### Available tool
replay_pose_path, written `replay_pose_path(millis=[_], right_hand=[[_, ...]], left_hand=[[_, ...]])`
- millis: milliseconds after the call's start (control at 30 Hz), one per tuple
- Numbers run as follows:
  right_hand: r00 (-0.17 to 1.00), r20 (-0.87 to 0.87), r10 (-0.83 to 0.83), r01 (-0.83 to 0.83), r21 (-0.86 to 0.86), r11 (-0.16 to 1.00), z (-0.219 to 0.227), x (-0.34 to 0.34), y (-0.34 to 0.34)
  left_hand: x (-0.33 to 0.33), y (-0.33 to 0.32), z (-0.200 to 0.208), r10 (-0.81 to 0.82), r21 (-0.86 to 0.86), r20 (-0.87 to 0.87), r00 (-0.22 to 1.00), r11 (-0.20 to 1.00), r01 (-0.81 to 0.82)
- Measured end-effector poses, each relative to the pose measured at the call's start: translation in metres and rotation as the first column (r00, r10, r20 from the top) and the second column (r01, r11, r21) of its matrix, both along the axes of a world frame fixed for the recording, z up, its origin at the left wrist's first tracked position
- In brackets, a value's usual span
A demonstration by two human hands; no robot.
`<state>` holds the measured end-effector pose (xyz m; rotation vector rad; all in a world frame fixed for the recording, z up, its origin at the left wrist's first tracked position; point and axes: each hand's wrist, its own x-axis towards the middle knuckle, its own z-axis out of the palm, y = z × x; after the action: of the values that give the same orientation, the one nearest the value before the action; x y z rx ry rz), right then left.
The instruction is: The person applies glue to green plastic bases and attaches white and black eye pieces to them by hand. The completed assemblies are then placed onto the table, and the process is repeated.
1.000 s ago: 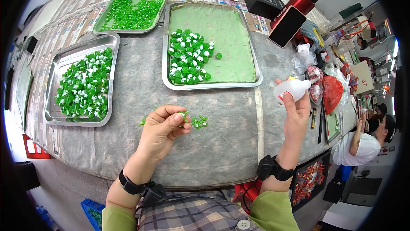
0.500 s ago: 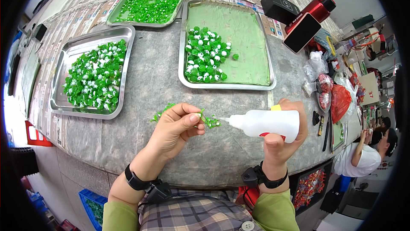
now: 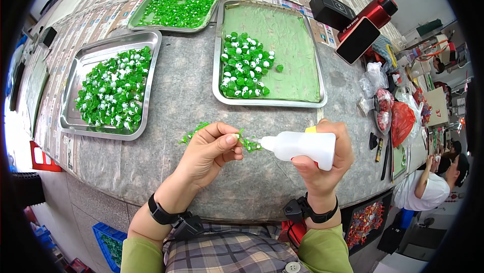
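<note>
- Small green piece (image 3: 240, 132): pinched by the left hand (image 3: 212, 145), above the table (image 3: 181, 81).
- White bottle (image 3: 305, 148): gripped in the right hand (image 3: 330, 159), tipped sideways, nozzle pointing left, near the piece.
- Loose green bits (image 3: 251, 145): on the table, just beyond the left hand.
- Farther: green-lined tray (image 3: 290, 41) bearing green-and-white pieces (image 3: 243, 66).

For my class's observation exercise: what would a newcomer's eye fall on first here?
Probably the white plastic squeeze bottle in the right hand, pointed toward the small green piece pinched in the left hand, near the middle. Next, perhaps, the glossy green-and-white bead-like pieces lying in three shallow rectangular metal trays beyond the hands, then the shiny red cylindrical flask at upper right.
</note>
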<state>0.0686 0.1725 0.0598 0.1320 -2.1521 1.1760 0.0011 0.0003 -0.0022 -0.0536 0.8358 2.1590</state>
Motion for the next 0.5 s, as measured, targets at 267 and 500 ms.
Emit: replay_pose_path(millis=[267,500], right_hand=[[0.999,-0.007,-0.041,0.04,-0.098,0.994,0.0008,0.0036,0.0026],[0.998,0.003,-0.068,0.068,-0.128,0.989,-0.0026,0.0015,0.0003]], left_hand=[[-0.0005,-0.0003,-0.0027,-0.026,0.022,-0.012,1.0,0.999,0.026],[-0.0013,-0.0016,-0.0026,-0.041,0.033,-0.011,0.999,0.999,0.041]])
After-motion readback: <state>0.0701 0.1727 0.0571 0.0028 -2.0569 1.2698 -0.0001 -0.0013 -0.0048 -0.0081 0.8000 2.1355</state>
